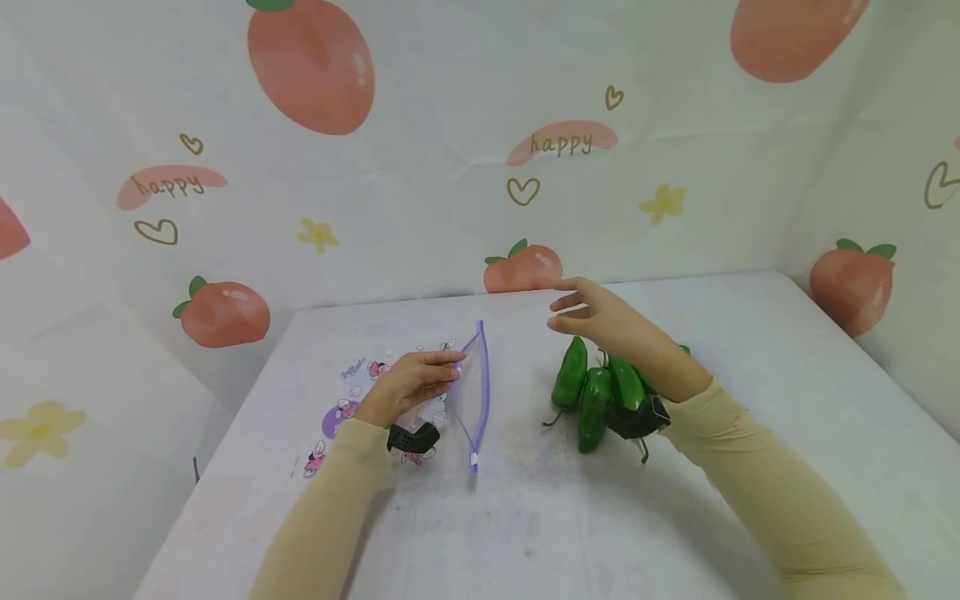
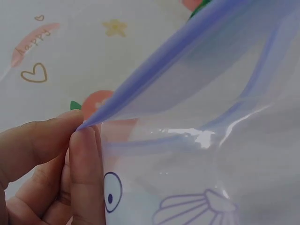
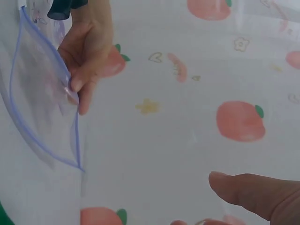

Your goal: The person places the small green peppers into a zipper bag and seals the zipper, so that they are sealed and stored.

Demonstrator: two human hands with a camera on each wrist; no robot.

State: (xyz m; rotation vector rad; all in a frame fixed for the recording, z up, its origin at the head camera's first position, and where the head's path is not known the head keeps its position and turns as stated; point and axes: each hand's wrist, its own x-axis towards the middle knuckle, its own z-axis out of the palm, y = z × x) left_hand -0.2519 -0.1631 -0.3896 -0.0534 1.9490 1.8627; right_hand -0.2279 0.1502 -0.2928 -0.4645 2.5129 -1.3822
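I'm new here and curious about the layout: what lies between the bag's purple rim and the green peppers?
Nothing but bare white tabletop separates the bag's purple rim from the green peppers; the head view shows this.

The place is a small corner enclosed by a white covering (image 1: pixel 442 217), which stands behind a white table (image 1: pixel 465 542) and on both sides of it. Peaches (image 1: pixel 311 67), yellow flowers (image 1: pixel 663 202) and the word "happy" (image 1: pixel 561 143) are printed there, with soft creases. Whether this belongs to a home or a studio, the view does not let me tell.
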